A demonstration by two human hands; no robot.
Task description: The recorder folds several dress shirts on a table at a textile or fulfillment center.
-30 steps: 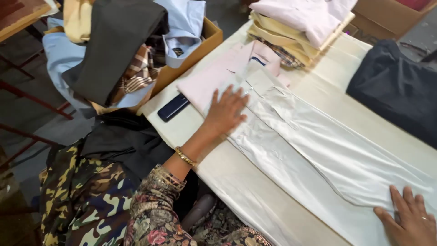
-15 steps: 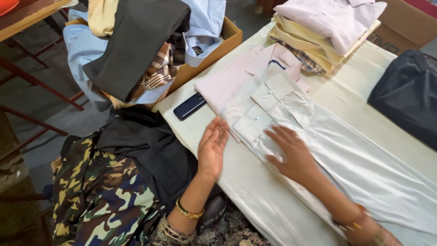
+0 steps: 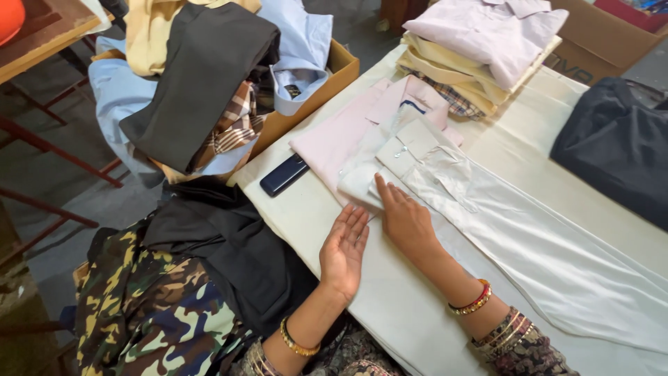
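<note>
right hand [image 3: 407, 221] shifted onto shirt [image 3: 501, 230] shoulder.

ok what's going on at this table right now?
A person is working on a white shirt laid flat on the cloth-covered table. The right hand presses flat on its lower edge near the folded part; the left hand is open beside it, palm turned up, over the table. A pink shirt lies under the white one, a dark phone beside it, and a stack of folded shirts sits further back.
</note>
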